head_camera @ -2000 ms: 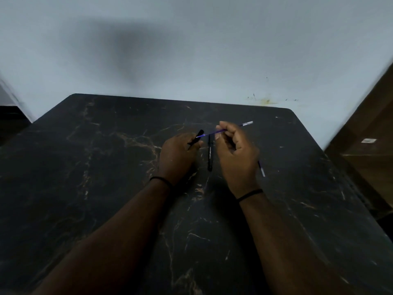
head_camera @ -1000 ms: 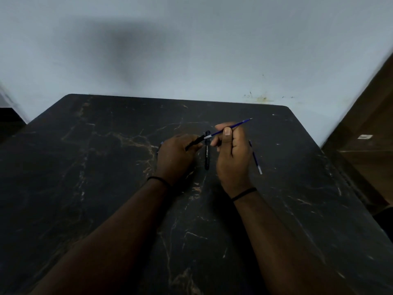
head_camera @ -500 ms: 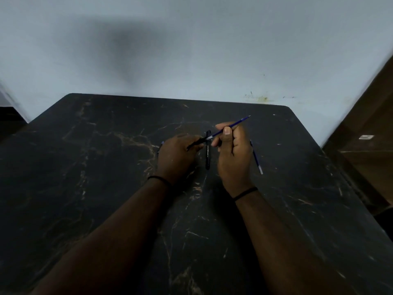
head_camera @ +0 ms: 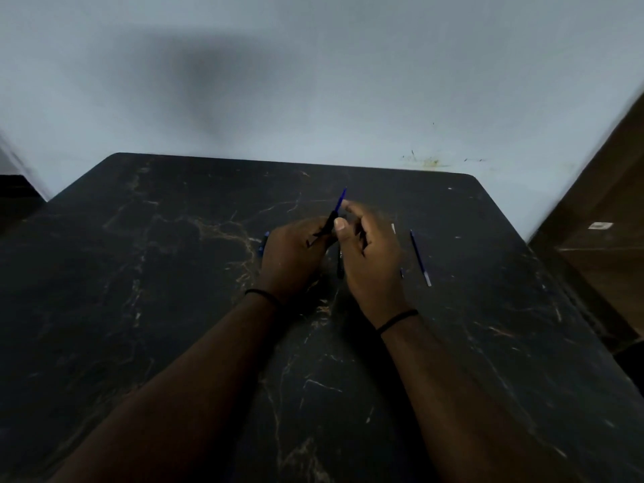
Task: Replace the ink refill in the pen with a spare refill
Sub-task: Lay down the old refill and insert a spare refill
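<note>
Head view: left hand (head_camera: 292,252) grips black pen section (head_camera: 322,231), blue refill (head_camera: 340,200) angling up-right through it, right hand (head_camera: 369,245) fingertips pinching refill.

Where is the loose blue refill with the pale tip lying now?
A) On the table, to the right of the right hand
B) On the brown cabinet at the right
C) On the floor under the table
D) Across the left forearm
A: the loose blue refill lies flat on the dark table, apart from the right hand and on its right side.
</note>
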The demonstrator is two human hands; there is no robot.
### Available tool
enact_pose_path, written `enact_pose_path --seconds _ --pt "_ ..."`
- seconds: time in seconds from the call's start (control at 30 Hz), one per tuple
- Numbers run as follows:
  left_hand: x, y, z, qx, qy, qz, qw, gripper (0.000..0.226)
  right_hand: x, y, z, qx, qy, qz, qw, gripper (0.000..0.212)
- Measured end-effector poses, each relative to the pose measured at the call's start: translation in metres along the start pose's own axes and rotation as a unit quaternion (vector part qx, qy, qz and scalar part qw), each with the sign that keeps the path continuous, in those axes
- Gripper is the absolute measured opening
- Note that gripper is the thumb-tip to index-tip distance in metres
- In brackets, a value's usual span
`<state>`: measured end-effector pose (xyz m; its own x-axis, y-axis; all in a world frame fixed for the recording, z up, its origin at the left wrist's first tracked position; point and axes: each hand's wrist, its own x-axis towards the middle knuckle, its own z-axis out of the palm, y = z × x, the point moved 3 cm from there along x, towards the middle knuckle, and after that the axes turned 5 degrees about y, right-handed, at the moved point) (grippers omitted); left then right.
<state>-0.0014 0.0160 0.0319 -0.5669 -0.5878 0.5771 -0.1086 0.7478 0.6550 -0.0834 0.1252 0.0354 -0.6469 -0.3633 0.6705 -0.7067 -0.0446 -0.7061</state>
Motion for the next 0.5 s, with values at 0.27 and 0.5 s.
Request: enact_pose_path --seconds 0.27,0.5 --pt "0.006 -0.007 -0.007 0.033 0.032 0.007 0.999 0.038 0.0 0.006 -0.001 0.013 0.051 0.01 0.999 0.017" --pt "0.01 -0.04 -0.037 0.181 0.15 -0.166 0.958 0.026 -0.002 0.01 0.0 0.03 0.039 0.047 0.998 0.013"
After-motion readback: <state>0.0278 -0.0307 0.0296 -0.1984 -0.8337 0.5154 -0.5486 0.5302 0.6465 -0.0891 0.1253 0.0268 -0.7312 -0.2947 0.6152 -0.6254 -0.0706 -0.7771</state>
